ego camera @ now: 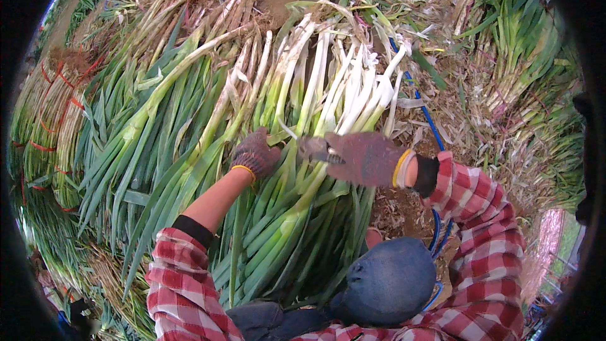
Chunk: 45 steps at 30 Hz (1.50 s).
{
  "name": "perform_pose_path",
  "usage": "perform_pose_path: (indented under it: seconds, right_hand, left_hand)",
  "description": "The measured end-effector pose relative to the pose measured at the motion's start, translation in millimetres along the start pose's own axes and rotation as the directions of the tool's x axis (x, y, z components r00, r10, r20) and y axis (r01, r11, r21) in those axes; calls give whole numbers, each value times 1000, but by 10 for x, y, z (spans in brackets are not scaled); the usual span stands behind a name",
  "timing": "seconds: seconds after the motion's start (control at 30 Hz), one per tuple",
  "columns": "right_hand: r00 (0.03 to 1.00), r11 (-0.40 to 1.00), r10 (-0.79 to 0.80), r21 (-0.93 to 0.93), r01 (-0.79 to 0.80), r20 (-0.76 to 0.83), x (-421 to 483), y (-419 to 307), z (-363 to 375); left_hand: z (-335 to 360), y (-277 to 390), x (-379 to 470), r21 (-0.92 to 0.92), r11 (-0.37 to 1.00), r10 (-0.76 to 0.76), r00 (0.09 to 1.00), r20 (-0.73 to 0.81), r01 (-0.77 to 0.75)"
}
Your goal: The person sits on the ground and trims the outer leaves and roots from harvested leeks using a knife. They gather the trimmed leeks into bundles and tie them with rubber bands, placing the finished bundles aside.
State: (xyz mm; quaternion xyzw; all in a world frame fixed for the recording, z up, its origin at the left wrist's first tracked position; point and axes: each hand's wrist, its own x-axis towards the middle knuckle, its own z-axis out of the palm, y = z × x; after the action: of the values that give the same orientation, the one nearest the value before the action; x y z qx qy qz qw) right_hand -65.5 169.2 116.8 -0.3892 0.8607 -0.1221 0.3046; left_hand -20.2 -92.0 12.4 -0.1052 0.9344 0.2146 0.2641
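Note:
My left hand (258, 154), in a dark knit glove with a yellow cuff, is curled around the green part of a long green onion in the pile before me. My right hand (367, 158), gloved alike, grips a dark hand tool (315, 148) with a thin pale tip pointing left, towards my left hand. Its exact kind is hard to make out, as my fingers cover much of it. Beyond my hands lie peeled green onions (352, 99) with bright white shanks, their leaves towards me. Unpeeled green onions (189, 59), brownish and with roots on, lie to the left.
Bundles of green onions (47, 118) tied with red bands stand at the far left. More green onions (516, 42) lie at the upper right. A blue hose (428, 118) crosses the ground strewn with peeled skins (473, 118). My knee (388, 279) juts up near the right arm.

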Motion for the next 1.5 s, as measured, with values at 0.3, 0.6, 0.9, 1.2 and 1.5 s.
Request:
perform_pose_path:
  seconds: [0.3,0.6,0.9,1.2,1.5]
  right_hand:
    - [953,972,232,19,-233,-197,808,718,-349]
    - [880,900,384,-98,-424,-282,1362,1115,-713]
    - [938,960,264,-34,-278,-223,885,633,-475]
    - [977,965,213,-150,-213,-18,503,-12,-310]
    - [973,977,196,-103,-184,123,575,-508,-107]
  left_hand:
    - [9,-15,-19,-58,998,32,999,-21,-34]
    - [-57,135,-10,-31,999,9,1000,28,-8]
    - [125,373,-372,466,805,406,914,21,-368]
    - [-51,101,-445,219,790,596,800,-60,-572]
    - [70,-175,-388,161,746,664,738,-118,-646]
